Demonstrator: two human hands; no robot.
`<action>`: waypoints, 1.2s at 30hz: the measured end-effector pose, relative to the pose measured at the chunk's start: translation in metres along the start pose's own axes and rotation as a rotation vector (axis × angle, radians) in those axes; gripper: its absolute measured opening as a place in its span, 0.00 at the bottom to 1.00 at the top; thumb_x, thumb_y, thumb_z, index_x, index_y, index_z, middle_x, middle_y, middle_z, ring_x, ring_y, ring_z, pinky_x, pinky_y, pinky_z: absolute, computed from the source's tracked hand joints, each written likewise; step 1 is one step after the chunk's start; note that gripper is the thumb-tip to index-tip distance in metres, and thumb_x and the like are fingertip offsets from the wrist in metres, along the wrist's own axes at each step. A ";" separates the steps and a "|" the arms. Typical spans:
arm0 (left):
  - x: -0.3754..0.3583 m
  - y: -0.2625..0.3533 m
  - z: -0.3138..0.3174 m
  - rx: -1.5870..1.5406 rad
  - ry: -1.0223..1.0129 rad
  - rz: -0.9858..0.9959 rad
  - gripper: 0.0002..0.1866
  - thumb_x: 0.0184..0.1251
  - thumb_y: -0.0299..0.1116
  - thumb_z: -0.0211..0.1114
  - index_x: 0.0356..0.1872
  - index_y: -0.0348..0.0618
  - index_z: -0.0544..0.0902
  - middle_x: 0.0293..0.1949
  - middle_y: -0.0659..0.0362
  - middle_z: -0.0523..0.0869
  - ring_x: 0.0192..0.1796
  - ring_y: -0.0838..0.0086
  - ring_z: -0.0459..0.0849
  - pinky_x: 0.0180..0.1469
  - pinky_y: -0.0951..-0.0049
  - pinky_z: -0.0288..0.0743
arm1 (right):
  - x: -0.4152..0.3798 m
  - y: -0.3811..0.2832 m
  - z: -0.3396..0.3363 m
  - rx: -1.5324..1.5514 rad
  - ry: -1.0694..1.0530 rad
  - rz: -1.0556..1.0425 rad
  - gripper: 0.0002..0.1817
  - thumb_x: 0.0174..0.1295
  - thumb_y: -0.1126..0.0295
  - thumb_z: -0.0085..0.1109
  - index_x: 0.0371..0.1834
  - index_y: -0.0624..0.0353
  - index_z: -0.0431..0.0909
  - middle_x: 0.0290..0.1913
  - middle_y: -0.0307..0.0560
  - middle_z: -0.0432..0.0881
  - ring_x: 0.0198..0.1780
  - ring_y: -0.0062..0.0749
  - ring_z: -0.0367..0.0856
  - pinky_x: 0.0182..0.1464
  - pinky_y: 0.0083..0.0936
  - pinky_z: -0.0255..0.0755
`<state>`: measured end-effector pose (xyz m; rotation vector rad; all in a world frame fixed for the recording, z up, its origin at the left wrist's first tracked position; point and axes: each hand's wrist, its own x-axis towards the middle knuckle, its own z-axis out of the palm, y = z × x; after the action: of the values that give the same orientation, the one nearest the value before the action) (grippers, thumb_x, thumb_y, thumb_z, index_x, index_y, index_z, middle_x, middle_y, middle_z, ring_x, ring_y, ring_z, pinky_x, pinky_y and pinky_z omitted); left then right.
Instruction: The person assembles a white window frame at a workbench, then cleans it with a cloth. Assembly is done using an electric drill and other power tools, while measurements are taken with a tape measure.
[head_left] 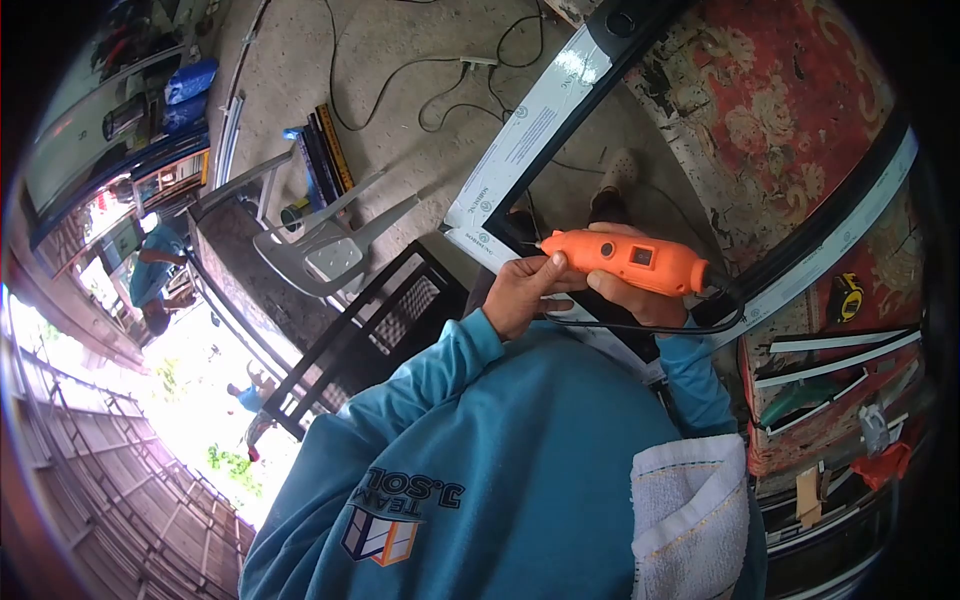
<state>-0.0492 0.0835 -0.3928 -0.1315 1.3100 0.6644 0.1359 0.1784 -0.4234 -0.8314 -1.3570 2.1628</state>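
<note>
One head camera, wide-angle: looking steeply down over the wearer's shirt (520,430). Range: left hand (526,294) and right hand (645,303) sitting close, floor (400,130) lying farther.

A grey chair (332,262) rests on the concrete floor (400,155).

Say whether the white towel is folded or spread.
Folded: the towel lies doubled over on itself against the blue shirt, its stitched edges showing in layers.
</note>
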 end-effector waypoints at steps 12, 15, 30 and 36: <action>0.000 -0.001 0.001 -0.005 0.017 -0.008 0.27 0.70 0.53 0.57 0.52 0.36 0.78 0.46 0.52 0.84 0.47 0.69 0.84 0.51 0.64 0.82 | -0.003 0.006 0.003 0.004 0.046 -0.021 0.21 0.56 0.70 0.65 0.53 0.64 0.76 0.53 0.50 0.79 0.55 0.37 0.77 0.61 0.34 0.69; -0.001 -0.003 0.002 -0.015 0.023 -0.004 0.26 0.70 0.53 0.58 0.51 0.37 0.79 0.45 0.53 0.85 0.47 0.70 0.84 0.51 0.65 0.82 | 0.001 -0.002 0.003 -0.046 0.023 -0.066 0.20 0.56 0.72 0.63 0.53 0.64 0.77 0.52 0.50 0.80 0.54 0.38 0.77 0.61 0.35 0.69; -0.005 0.000 0.000 -0.149 0.027 0.062 0.24 0.72 0.53 0.56 0.50 0.40 0.79 0.48 0.55 0.84 0.49 0.69 0.84 0.51 0.58 0.81 | 0.016 0.000 0.021 0.009 0.055 -0.070 0.16 0.56 0.73 0.61 0.48 0.66 0.78 0.46 0.48 0.80 0.47 0.35 0.79 0.55 0.34 0.71; -0.004 0.002 -0.002 -0.179 0.051 0.085 0.24 0.72 0.54 0.55 0.50 0.42 0.79 0.49 0.55 0.83 0.50 0.68 0.84 0.50 0.57 0.82 | 0.031 -0.018 0.023 0.049 0.008 -0.043 0.14 0.56 0.73 0.60 0.46 0.66 0.77 0.42 0.45 0.78 0.43 0.30 0.77 0.48 0.31 0.72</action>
<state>-0.0525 0.0828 -0.3887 -0.2405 1.3095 0.8552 0.0991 0.1917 -0.4070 -0.7841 -1.3010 2.1488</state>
